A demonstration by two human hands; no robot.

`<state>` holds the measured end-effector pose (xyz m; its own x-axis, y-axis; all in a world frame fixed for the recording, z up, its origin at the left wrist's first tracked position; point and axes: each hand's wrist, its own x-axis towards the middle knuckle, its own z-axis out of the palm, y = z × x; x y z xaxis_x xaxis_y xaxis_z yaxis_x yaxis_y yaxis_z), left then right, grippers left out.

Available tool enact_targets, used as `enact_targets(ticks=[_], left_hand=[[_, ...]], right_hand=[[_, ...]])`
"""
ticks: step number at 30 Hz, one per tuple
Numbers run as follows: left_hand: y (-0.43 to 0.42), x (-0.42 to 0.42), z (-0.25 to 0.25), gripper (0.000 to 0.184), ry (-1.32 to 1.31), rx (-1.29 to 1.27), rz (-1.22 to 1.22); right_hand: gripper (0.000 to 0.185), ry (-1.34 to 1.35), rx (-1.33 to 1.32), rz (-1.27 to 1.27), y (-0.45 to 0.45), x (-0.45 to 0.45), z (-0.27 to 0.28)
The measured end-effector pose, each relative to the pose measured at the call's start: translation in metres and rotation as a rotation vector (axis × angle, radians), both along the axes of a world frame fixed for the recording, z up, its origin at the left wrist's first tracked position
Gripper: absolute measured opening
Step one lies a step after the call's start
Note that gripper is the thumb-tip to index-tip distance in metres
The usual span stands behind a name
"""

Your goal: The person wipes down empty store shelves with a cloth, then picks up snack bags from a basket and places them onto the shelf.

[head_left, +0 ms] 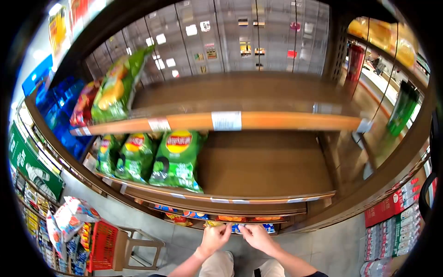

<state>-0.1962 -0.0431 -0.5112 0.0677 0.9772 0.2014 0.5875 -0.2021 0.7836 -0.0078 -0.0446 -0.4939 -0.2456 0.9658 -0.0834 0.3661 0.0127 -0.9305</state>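
Observation:
My left hand (214,238) and my right hand (260,238) are side by side at the bottom middle, in front of the lowest shelf. Fingers on both hands are curled in with the thumbs close to them; anything between the fingertips is too small to make out. Behind the hands, blue and yellow snack packs (268,227) show on the low shelf. Above, green chip bags (177,159) stand upright at the left of the middle shelf (263,166). Another green chip bag (115,90) leans beside a red bag (86,102) on the upper shelf (230,92).
A red basket (102,246) and a cart frame (143,249) stand on the floor at lower left, near large white bags (74,214). Bottled drink packs (390,235) are stacked at right. Price labels (226,121) line the shelf edge. A green bag (403,108) stands far right.

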Motion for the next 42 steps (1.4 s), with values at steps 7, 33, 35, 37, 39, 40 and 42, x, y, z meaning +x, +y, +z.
enact_targets(ticks=[7,33,35,37,39,40,42], left_hand=[[-0.046,-0.021,0.119,0.041,-0.144,-0.42,0.232],[-0.078,-0.058,0.281,0.022,-0.427,-0.361,0.08],[-0.078,-0.082,0.288,0.023,-0.437,-0.349,0.132],[-0.08,-0.106,0.287,0.022,-0.453,-0.31,0.186],[-0.083,-0.129,0.283,0.022,-0.488,-0.295,0.235],[-0.084,-0.141,0.282,0.022,-0.494,-0.285,0.246],[-0.088,-0.161,0.282,0.022,-0.528,-0.297,0.31]], right_hand=[[0.05,0.096,-0.416,-0.243,-0.06,0.035,0.101],[0.017,0.223,-0.239,-0.157,-0.047,-0.024,0.252],[0.018,0.188,-0.211,-0.096,-0.034,-0.046,0.258],[0.018,0.173,-0.213,-0.027,-0.018,-0.073,0.266],[0.018,0.18,-0.212,0.027,-0.007,-0.098,0.265],[0.018,0.161,-0.219,0.055,-0.004,-0.114,0.267],[0.018,0.144,-0.192,0.109,0.001,-0.146,0.273]])
